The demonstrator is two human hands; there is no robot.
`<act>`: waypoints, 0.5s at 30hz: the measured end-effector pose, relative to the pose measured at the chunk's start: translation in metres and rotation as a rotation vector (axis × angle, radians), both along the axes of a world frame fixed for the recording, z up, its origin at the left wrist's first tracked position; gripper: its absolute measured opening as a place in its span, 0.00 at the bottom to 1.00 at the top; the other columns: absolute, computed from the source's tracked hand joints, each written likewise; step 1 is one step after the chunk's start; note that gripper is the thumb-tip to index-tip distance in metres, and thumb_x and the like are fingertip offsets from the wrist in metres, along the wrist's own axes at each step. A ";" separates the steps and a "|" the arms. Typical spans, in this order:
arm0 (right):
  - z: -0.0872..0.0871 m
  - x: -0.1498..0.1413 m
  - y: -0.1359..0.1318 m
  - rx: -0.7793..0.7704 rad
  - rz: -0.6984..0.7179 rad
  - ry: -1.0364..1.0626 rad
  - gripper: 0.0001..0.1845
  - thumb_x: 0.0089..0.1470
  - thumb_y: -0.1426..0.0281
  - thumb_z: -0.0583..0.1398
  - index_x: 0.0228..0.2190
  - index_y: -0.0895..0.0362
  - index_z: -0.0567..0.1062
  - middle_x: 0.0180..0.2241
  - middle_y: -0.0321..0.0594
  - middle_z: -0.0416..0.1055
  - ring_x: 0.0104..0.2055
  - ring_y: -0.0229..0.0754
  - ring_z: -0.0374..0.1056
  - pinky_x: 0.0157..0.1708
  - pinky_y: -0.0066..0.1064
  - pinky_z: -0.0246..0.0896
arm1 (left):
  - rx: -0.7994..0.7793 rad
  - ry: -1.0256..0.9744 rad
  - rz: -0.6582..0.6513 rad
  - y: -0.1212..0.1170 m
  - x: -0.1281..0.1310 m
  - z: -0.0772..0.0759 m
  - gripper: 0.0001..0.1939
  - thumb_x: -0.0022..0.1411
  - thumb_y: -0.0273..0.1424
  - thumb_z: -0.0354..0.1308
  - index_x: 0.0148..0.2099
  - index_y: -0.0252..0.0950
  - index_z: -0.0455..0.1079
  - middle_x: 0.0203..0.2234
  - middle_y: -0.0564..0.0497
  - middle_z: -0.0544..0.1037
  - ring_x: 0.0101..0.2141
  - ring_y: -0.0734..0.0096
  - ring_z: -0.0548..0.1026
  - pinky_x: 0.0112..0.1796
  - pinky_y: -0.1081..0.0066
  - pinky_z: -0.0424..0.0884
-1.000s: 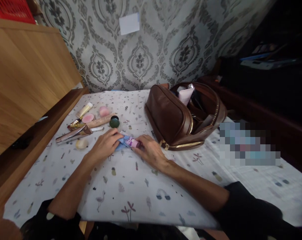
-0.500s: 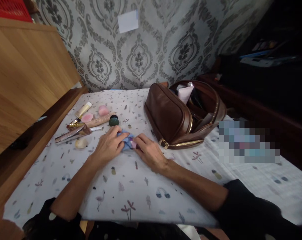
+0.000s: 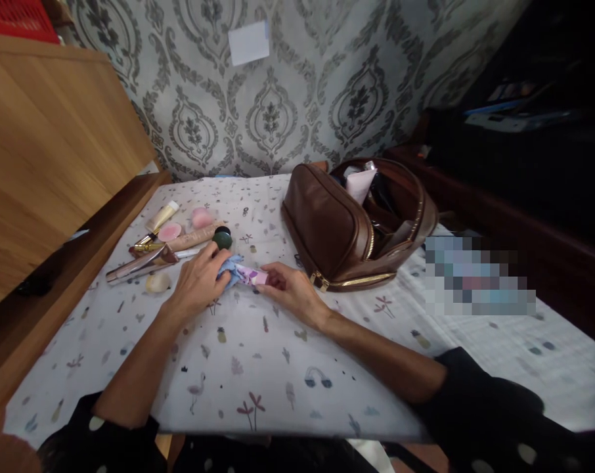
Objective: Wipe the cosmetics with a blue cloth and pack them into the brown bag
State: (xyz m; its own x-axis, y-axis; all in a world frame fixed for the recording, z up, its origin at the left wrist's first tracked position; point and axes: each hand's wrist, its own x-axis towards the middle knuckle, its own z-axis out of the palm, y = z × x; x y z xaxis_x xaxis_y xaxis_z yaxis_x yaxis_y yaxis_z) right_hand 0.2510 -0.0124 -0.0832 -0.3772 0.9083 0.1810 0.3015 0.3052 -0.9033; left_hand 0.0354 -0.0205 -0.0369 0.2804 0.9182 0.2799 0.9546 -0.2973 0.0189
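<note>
My left hand [image 3: 201, 276] is closed around a crumpled light blue cloth [image 3: 232, 268], which wraps one end of a small pink and purple patterned tube [image 3: 252, 275]. The tube's other end is pinched between the thumb and fingers of my right hand [image 3: 292, 289]. Both hands are low over the white printed tablecloth [image 3: 258, 368]. Just beyond my left hand lies a dark green round item [image 3: 222, 239]. To the right, beyond my right hand, sits an open brown cosmetic bag [image 3: 327, 223] holding a pale pink tube [image 3: 361, 185] and other items.
On the left lie a beige tube [image 3: 194, 236], a rose-gold tube [image 3: 140, 265], a cream sponge [image 3: 157, 283], a pink sponge [image 3: 201, 217], a pink round item [image 3: 170, 232] and a cream tube [image 3: 163, 215]. A wooden cabinet [image 3: 56, 125] stands at the left. A blurred patch [image 3: 475, 276] covers something on the right.
My hands have moved apart, the left one shifting left with the cloth. More of the patterned tube now shows between them. The view has shifted slightly.
</note>
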 end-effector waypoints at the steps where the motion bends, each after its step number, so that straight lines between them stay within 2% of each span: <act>1: 0.000 0.000 0.001 -0.024 0.012 0.016 0.13 0.54 0.68 0.65 0.41 0.58 0.75 0.29 0.35 0.74 0.30 0.37 0.69 0.32 0.28 0.66 | 0.005 -0.005 -0.004 0.000 0.000 0.000 0.14 0.62 0.29 0.50 0.47 0.39 0.72 0.40 0.47 0.70 0.40 0.61 0.72 0.33 0.68 0.67; 5: -0.002 0.000 0.003 -0.023 0.007 0.022 0.09 0.53 0.69 0.65 0.37 0.58 0.77 0.29 0.37 0.74 0.31 0.38 0.70 0.33 0.29 0.66 | 0.040 -0.025 0.015 -0.001 0.000 -0.001 0.13 0.62 0.30 0.50 0.46 0.39 0.72 0.39 0.48 0.71 0.39 0.63 0.72 0.33 0.69 0.67; 11: -0.001 0.004 0.001 0.205 -0.061 -0.025 0.13 0.52 0.75 0.65 0.42 0.56 0.76 0.34 0.38 0.71 0.34 0.37 0.68 0.36 0.29 0.66 | 0.176 -0.065 0.031 -0.004 0.002 -0.002 0.14 0.63 0.30 0.49 0.47 0.38 0.73 0.39 0.47 0.73 0.38 0.62 0.73 0.33 0.67 0.67; 13: 0.000 0.004 0.000 0.274 -0.029 -0.042 0.14 0.53 0.76 0.64 0.43 0.56 0.76 0.35 0.38 0.70 0.34 0.37 0.68 0.36 0.29 0.66 | 0.218 -0.091 -0.018 -0.006 0.005 -0.003 0.15 0.63 0.30 0.49 0.49 0.38 0.73 0.39 0.47 0.73 0.38 0.63 0.73 0.35 0.68 0.68; 15: 0.000 0.004 -0.001 0.325 0.017 -0.049 0.13 0.55 0.76 0.63 0.43 0.56 0.76 0.36 0.39 0.69 0.35 0.37 0.68 0.37 0.29 0.67 | 0.194 -0.097 -0.113 -0.009 0.008 -0.003 0.16 0.64 0.30 0.49 0.50 0.38 0.73 0.40 0.47 0.73 0.39 0.64 0.73 0.36 0.69 0.68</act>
